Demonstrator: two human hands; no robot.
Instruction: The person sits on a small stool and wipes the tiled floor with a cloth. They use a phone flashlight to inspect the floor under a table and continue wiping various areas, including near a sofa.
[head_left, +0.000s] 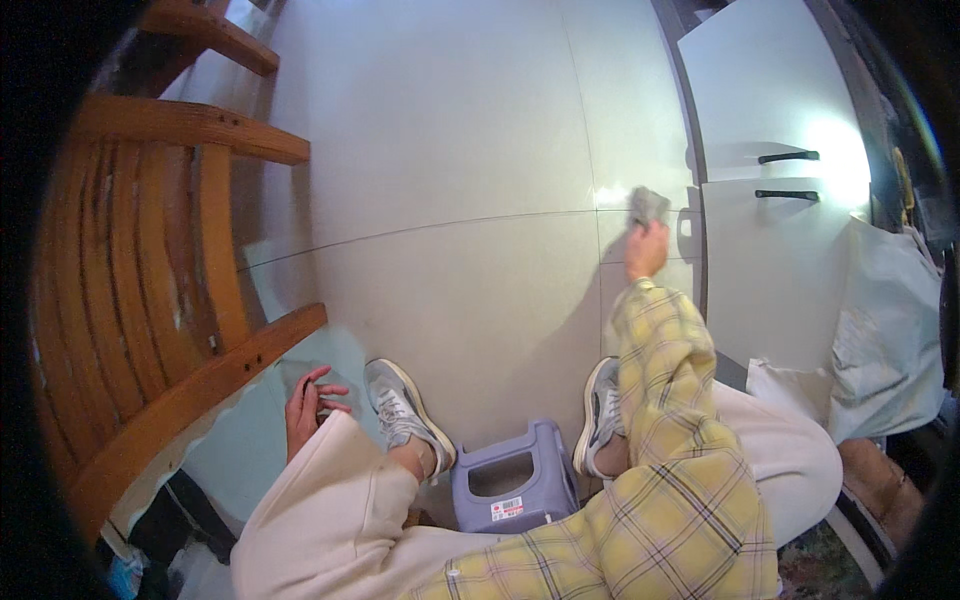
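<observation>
A grey cloth lies under the fingers of my right hand, pressed against the pale tiled floor close to the base of a white cabinet. The cloth and fingers look slightly blurred. My right arm reaches forward in a yellow plaid sleeve. Beside my left knee, my left hand hangs with its fingers apart and holds nothing; part of it is hidden behind the trouser leg. Between my feet stands a purple plastic stool with a label on it.
White cabinet doors with black handles line the right. A slatted wooden bench runs along the left. Pale fabric hangs at the right edge. My grey sneakers flank the stool.
</observation>
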